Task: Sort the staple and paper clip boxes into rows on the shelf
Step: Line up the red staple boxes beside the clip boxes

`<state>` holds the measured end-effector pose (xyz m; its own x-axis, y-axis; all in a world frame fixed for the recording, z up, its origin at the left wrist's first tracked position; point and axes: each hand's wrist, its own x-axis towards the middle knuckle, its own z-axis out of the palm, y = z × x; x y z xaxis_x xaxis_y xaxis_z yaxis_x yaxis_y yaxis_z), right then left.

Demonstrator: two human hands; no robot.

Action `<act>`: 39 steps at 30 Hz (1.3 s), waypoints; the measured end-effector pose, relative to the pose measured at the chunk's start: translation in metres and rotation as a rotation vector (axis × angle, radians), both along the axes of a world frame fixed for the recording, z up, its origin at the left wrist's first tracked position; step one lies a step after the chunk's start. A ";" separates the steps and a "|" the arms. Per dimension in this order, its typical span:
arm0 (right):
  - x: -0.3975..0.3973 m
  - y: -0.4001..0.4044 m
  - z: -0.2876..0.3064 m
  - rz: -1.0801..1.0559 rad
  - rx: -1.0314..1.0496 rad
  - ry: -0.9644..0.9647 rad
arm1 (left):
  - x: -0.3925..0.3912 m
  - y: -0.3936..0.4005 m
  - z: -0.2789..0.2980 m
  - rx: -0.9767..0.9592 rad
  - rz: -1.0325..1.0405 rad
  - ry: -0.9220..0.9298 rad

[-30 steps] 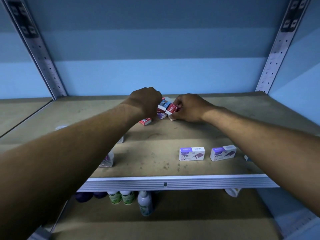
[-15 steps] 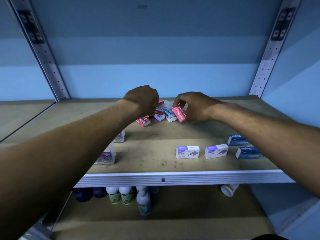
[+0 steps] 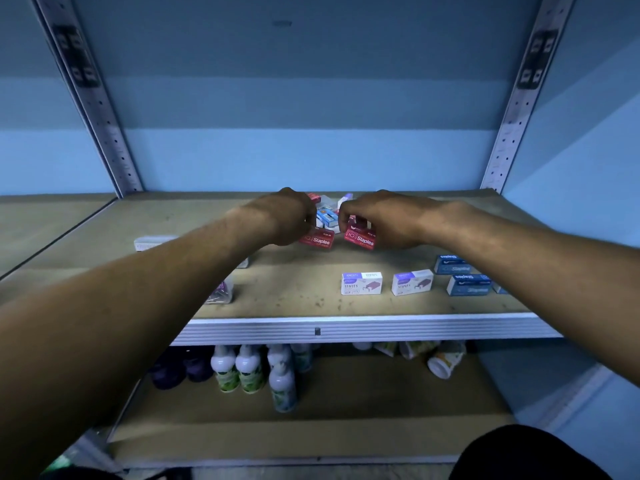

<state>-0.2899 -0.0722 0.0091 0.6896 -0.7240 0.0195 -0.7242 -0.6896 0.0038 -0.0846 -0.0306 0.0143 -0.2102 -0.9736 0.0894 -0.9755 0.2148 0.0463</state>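
Observation:
My left hand grips a red staple box and my right hand grips another red staple box; the two boxes are side by side just above the brown shelf. Behind my hands lies a jumbled pile of small boxes, partly hidden. Two white-and-purple staple boxes stand in a row near the front edge. Two blue staple boxes sit to their right. Clear paper clip boxes are on the left, partly behind my left arm.
The shelf's white front lip runs across the view. Perforated metal uprights flank the blue back wall. On the lower shelf stand white bottles, dark jars and tipped cups.
Both hands have pulled back from the pile toward me, each now holding a red staple box. The view has shifted, bringing the blue boxes on the right into sight.

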 end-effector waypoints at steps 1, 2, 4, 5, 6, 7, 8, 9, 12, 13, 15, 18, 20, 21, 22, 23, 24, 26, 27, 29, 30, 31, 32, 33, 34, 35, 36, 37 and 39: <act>0.000 0.003 0.000 0.022 -0.011 0.016 | -0.001 0.002 -0.001 0.003 -0.013 0.000; 0.000 0.006 -0.001 0.040 -0.018 0.032 | -0.001 0.003 -0.003 0.007 -0.026 -0.002; -0.001 0.011 -0.002 0.056 -0.013 0.073 | -0.002 0.005 -0.006 0.024 -0.051 -0.004; -0.002 0.013 -0.002 0.058 -0.003 0.097 | -0.002 0.005 -0.008 0.036 -0.060 -0.004; -0.002 0.016 -0.002 0.059 0.005 0.119 | -0.002 0.005 -0.009 0.046 -0.068 -0.004; -0.001 0.018 -0.002 0.062 0.009 0.135 | -0.001 0.005 -0.011 0.051 -0.072 -0.004; -0.001 0.019 -0.002 0.063 0.007 0.144 | -0.001 0.006 -0.012 0.050 -0.073 -0.004; 0.000 0.019 -0.003 0.063 0.000 0.151 | -0.001 0.007 -0.012 0.046 -0.071 -0.003; 0.001 0.018 -0.004 0.029 -0.007 0.158 | 0.000 0.008 -0.015 0.043 -0.057 -0.021; 0.001 0.016 -0.004 0.011 -0.004 0.157 | 0.000 0.009 -0.015 0.049 -0.051 -0.025; -0.001 0.012 -0.003 -0.015 0.016 0.142 | 0.000 0.008 -0.015 0.052 -0.059 -0.011; -0.004 0.008 0.001 -0.050 0.056 0.120 | -0.001 0.005 -0.014 0.043 -0.075 0.058; -0.003 0.007 0.003 -0.085 0.075 0.097 | -0.003 0.004 -0.013 0.048 -0.093 0.092; -0.003 0.007 0.004 -0.110 0.087 0.073 | -0.005 0.004 -0.012 0.050 -0.105 0.104; -0.002 0.008 0.004 -0.132 0.095 0.044 | -0.006 0.003 -0.013 0.050 -0.115 0.112; -0.001 0.008 0.004 -0.144 0.098 0.018 | -0.007 0.003 -0.014 0.046 -0.120 0.117; 0.000 0.009 0.003 -0.147 0.096 0.000 | -0.008 0.002 -0.015 0.040 -0.123 0.119; 0.000 0.011 0.003 -0.137 0.089 -0.014 | -0.009 0.002 -0.017 0.023 -0.125 0.115; 0.000 0.012 0.002 -0.130 0.090 -0.014 | -0.009 0.002 -0.018 0.011 -0.132 0.111; 0.001 0.015 0.001 -0.120 0.088 -0.021 | -0.008 0.002 -0.020 -0.010 -0.151 0.105; 0.001 0.016 0.000 -0.116 0.079 -0.031 | -0.008 0.002 -0.020 -0.014 -0.158 0.106; 0.002 0.017 0.000 -0.117 0.068 -0.039 | -0.007 0.003 -0.019 -0.019 -0.162 0.110; 0.003 0.018 -0.001 -0.118 0.056 -0.049 | -0.006 0.004 -0.018 -0.026 -0.165 0.115; 0.004 0.018 -0.001 -0.123 0.046 -0.059 | -0.005 0.005 -0.016 -0.035 -0.167 0.116; 0.006 0.019 0.000 -0.128 0.037 -0.076 | -0.003 0.006 -0.013 -0.042 -0.166 0.112; 0.007 0.020 0.001 -0.136 0.032 -0.097 | -0.001 0.008 -0.010 -0.047 -0.159 0.106; 0.009 0.021 0.003 -0.140 0.031 -0.119 | 0.002 0.010 -0.006 -0.050 -0.148 0.103; 0.012 0.022 0.005 -0.140 0.035 -0.139 | 0.005 0.013 -0.002 -0.051 -0.138 0.103; 0.018 0.026 0.011 -0.134 0.058 -0.174 | 0.014 0.018 0.006 -0.053 -0.128 0.096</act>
